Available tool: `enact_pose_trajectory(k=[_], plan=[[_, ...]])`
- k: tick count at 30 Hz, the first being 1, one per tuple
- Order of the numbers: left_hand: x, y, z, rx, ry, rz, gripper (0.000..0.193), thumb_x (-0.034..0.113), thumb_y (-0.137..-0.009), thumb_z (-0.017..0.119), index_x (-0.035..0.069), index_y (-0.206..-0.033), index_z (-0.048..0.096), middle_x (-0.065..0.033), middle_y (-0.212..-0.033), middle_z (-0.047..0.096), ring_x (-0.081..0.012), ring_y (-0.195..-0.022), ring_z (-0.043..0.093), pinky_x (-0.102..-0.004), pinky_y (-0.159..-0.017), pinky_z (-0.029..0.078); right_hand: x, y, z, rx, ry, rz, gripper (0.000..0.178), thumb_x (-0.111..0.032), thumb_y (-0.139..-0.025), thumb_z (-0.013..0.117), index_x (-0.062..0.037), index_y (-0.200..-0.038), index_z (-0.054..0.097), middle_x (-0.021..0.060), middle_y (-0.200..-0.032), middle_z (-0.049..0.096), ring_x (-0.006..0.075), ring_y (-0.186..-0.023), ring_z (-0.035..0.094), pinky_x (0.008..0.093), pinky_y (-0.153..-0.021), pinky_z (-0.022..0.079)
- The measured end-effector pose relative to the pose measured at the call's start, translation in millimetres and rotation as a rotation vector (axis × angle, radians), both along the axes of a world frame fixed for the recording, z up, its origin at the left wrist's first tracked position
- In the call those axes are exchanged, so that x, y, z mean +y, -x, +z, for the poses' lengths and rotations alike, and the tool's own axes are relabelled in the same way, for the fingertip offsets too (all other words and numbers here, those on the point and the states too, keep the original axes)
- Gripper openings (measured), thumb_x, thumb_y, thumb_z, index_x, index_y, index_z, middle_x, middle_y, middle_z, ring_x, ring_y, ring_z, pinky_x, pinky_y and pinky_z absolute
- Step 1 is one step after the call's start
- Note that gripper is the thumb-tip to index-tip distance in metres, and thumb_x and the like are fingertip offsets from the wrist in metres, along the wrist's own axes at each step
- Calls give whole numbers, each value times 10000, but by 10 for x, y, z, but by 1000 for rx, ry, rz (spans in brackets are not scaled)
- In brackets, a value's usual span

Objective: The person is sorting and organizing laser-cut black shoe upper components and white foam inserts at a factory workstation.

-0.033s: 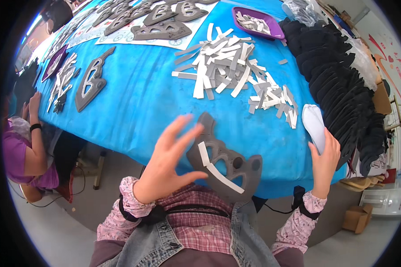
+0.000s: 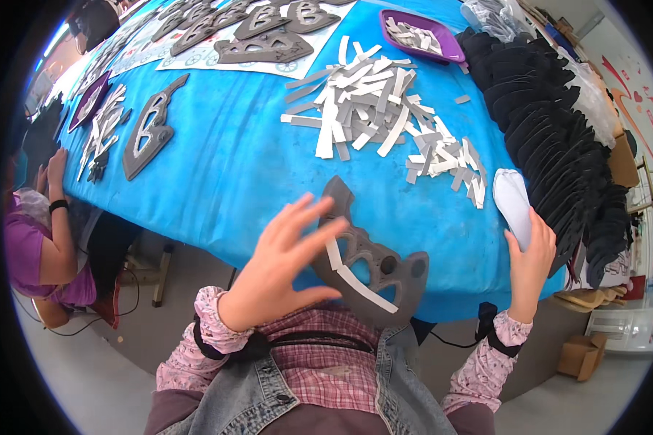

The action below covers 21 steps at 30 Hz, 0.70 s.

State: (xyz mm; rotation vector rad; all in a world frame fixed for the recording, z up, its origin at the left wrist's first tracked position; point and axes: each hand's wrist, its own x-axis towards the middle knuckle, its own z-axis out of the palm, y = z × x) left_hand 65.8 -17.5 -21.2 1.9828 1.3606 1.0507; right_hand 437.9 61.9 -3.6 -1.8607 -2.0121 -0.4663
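A dark grey foam cut-out (image 2: 406,290), with openings and two round dark spots, lies at the table's near edge. Two white strips (image 2: 366,290) sit end to end along its curved lower side. My left hand (image 2: 283,250) is over the piece's left side, fingers spread and slightly blurred, holding nothing; it covers part of the upper strip. Off to the right, my right hand (image 2: 531,250) grips the lower end of a white, long rounded pad (image 2: 513,196), thumb on one side and fingers on the other. The pad rests against the blue tabletop beside a black stack.
White and grey strips (image 2: 370,101) lie heaped beyond the foam piece, near a purple tray (image 2: 450,45). Black pieces (image 2: 537,138) are stacked along the right edge. Another grey cut-out (image 2: 150,130) lies to the left. A co-worker's arm (image 2: 58,225) is at the far left.
My left hand has shifted slightly right and its fingers now reach over the foam piece's upper strip. The right hand keeps hold of the white pad, nearly still.
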Motion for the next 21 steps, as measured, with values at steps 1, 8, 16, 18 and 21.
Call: enact_pose_trajectory(k=[1,8,16,18,21], plan=[[-1,8,19,305,-1,-210,858,267,-633,805,170,-1380,393,-124,-1432,329,-344,-1329,305,-511,-1083,240,6,-16,-10,-3,-6,-20,509,-129,-719,725,-43,-1188,548,116,-1181,560,293,-1106,485,395,-963,371],[-9,-191,34,531,-83,-1,655,437,-653,718,210,-1243,547,-53,-1343,439,-266,-1263,389,-495,-1079,230,-4,-21,6,116,-27,-8,550,-108,-702,739,-37,-1206,533,109,-1171,547,293,-1076,485,392,-930,401],[-6,-400,-63,489,-134,276,739,426,-603,785,132,-1232,532,-82,-1140,483,-284,-1067,445,-442,-940,310,-42,70,38,67,-229,-76,509,-99,-742,731,-26,-1204,528,100,-990,505,253,-974,487,372,-851,417],[6,-407,-53,480,-135,278,790,429,-595,790,119,-1261,501,-79,-1132,482,-284,-1062,445,-439,-932,312,-71,141,62,51,-299,-77,448,-88,-767,717,-18,-1172,540,86,-940,498,219,-921,505,345,-807,433],[29,-385,-18,440,-99,267,850,423,-593,793,98,-1302,454,-78,-1127,478,-284,-1058,442,-438,-932,301,-197,417,55,841,-248,147,135,-61,-899,577,8,-1008,538,35,-826,532,87,-667,504,230,-640,455]])
